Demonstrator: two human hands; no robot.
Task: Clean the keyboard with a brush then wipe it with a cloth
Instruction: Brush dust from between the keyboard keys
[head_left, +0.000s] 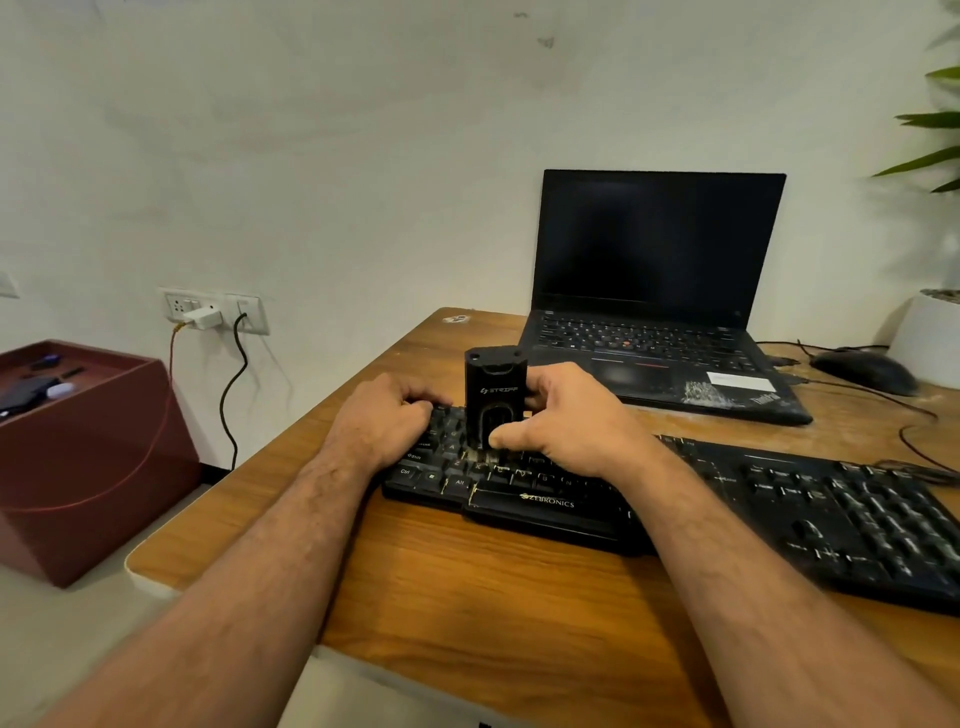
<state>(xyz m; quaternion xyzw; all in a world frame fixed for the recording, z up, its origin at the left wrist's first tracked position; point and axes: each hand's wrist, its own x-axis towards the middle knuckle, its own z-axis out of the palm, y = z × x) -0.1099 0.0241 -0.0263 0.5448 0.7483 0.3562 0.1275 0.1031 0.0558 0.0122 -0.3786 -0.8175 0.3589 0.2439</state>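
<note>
Currently I've got the brush (493, 397) upright mid-frame, right hand (558, 421) wrapped around its black body, thumb on the front face, bristle end down in the letter rows so it digs between keys. Left hand (387, 421) curled down on the keyboard (675, 499) at its left end, probably to stop it sliding on the desk (467, 582); can't tell if it's gripping anything. No cloth visible. Laptop (654, 291) sits behind, upper right, clear of the work.

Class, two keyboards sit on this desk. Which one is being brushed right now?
The separate black Zebronics keyboard at the desk's near edge: the right hand holds the black brush upright on its keys. The laptop behind, with its built-in keyboard, sits untouched.
</note>
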